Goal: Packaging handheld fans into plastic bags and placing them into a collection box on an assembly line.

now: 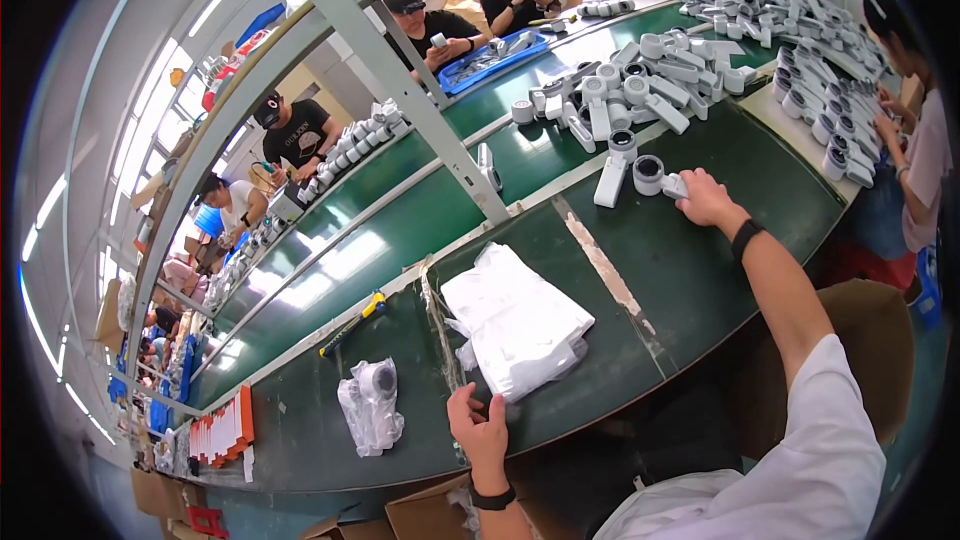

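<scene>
My right hand [708, 198] reaches across the green table [720, 270] and grips the pale handle of a white handheld device with a round, dark-centred head [648, 177], perhaps a small fan. A second white device [612, 175] of that shape lies just left of it. Down at the table's near edge is my left hand [480, 437], fingers apart with nothing in them. It is beside the lower corner of a stack of white plastic bags [515, 320]. Left of the stack sits another device wrapped in a clear bag [371, 405].
A yellow-and-black tool [354, 323] lies by the table's far edge. Orange-and-white boxes [222, 432] stand at the left end. A big heap of white devices [640, 85] covers the far right. A metal post [400, 70] rises ahead; several co-workers sit around the green conveyor [360, 230].
</scene>
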The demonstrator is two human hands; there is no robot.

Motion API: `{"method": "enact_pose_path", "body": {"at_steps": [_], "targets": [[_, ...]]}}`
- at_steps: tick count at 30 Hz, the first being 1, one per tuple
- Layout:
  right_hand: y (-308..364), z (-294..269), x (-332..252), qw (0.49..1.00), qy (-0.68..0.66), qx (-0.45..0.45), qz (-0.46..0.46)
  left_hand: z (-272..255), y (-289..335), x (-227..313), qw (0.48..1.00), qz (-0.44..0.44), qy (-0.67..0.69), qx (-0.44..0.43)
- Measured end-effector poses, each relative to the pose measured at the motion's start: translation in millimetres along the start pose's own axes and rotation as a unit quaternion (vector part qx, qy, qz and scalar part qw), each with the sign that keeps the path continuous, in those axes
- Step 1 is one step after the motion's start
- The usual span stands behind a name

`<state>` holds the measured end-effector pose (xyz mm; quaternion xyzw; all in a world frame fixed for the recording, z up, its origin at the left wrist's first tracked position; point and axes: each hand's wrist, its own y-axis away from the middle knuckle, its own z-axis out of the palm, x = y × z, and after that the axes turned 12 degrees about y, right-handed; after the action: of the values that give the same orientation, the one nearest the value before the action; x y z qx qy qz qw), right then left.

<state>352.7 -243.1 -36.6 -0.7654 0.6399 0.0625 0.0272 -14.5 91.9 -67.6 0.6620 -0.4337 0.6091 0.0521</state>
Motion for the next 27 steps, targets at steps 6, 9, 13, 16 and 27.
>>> {"method": "enact_pose_path", "body": {"at_steps": [6, 9, 13, 16, 27], "targets": [[86, -34, -51, 0.885, -0.461, 0.024, -0.063, 21, -21, 53, 0.954, 0.221, -0.164, -0.115], [139, -18, -72, 0.751, -0.646, -0.121, -0.064, 37, -30, 51, 0.941, 0.205, -0.213, -0.167], [211, 2, -98, 0.716, -0.665, -0.182, -0.114, 46, -34, 48, 0.943, 0.177, -0.213, -0.186], [218, 27, -109, 0.735, -0.634, -0.203, -0.126, 48, -39, 45, 0.950, 0.156, -0.188, -0.196], [219, 46, -109, 0.716, -0.658, -0.197, -0.127, 45, -41, 41, 0.975, 0.142, -0.108, -0.133]]}}
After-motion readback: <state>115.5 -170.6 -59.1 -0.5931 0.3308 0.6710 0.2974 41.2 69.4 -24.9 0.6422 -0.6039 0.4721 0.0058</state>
